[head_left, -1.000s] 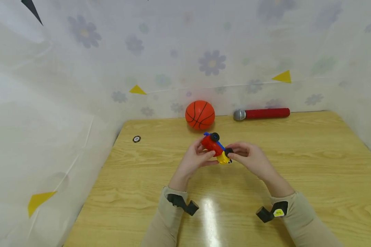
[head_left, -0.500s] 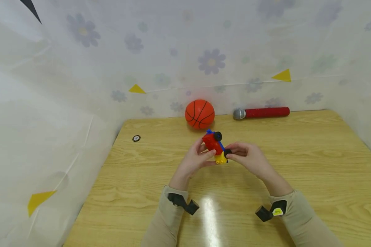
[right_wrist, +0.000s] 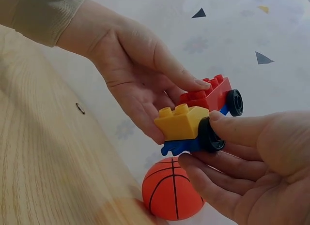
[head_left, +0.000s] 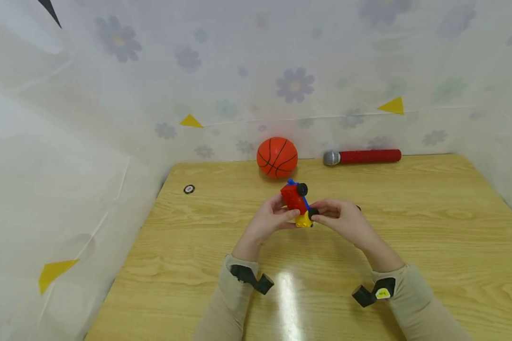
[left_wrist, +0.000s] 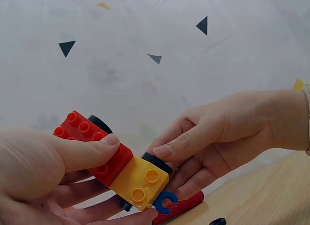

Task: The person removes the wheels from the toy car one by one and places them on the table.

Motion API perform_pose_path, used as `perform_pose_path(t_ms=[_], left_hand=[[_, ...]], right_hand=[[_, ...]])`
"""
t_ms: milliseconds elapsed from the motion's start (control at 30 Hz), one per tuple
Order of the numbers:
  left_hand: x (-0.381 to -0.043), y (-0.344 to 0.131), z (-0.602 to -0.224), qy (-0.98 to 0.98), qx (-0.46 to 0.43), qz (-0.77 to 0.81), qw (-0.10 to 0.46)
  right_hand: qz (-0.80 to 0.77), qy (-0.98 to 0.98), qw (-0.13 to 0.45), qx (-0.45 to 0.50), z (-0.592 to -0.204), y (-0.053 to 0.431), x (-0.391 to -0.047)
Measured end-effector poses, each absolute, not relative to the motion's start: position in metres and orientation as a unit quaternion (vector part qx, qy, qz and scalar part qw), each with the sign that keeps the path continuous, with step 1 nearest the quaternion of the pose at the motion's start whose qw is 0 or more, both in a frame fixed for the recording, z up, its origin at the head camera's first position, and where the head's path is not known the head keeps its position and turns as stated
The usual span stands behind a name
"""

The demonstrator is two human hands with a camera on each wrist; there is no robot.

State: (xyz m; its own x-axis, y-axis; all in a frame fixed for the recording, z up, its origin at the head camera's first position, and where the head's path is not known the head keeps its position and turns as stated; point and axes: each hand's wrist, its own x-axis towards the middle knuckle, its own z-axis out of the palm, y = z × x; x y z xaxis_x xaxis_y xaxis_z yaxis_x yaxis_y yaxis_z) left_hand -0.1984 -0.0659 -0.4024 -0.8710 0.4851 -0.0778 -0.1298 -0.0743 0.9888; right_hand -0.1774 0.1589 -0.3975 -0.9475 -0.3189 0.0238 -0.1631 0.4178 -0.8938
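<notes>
Toy car (head_left: 292, 198), one, red and yellow on a blue base: held up between your hands, on the near side of the ball (head_left: 277, 157), tilted with its yellow end nearest you. Left hand (head_left: 266, 222): grips the red block (left_wrist: 114, 162), thumb on top, fingers beneath. Right hand (head_left: 347, 222): pinches a black wheel (head_left: 313, 214) at the yellow end.

Handling, by judgement: light, stiff, smooth plastic, fairly sturdy; the wheels may turn under your fingers, so the red block's sides give you the surest hold. The slim blue hook (left_wrist: 167, 201) looks the weakest part.

Markings: no brand legible on the car. Chip (head_left: 189, 189), far left: print too small to read. Yellow sticker (head_left: 382, 293), right wrist: characters unclear.
</notes>
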Motion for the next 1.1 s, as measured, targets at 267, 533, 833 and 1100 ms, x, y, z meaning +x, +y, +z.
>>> perform_pose_path(t_ms=[267, 533, 833, 1100], left_hand=[[-0.1971, -0.0660, -0.4010, 0.656, 0.131, 0.713, 0.210], [-0.1964, -0.0646, -0.4003, 0.667, 0.137, 0.702, 0.210], [-0.1938, -0.0618, -0.3991, 0.677, 0.121, 0.699, 0.196], [-0.1946, -0.0605, -0.4016, 0.682, 0.112, 0.700, 0.180]], right_hand=[[-0.505, 0.844, 0.072, -0.164, -0.3995, 0.1584, -0.1791], [-0.492, 0.854, 0.064, -0.159, -0.3978, 0.1586, -0.1786], [-0.490, 0.859, 0.054, -0.137, -0.3930, 0.1563, -0.1746], [-0.482, 0.866, 0.041, -0.127, -0.3933, 0.1537, -0.1748]])
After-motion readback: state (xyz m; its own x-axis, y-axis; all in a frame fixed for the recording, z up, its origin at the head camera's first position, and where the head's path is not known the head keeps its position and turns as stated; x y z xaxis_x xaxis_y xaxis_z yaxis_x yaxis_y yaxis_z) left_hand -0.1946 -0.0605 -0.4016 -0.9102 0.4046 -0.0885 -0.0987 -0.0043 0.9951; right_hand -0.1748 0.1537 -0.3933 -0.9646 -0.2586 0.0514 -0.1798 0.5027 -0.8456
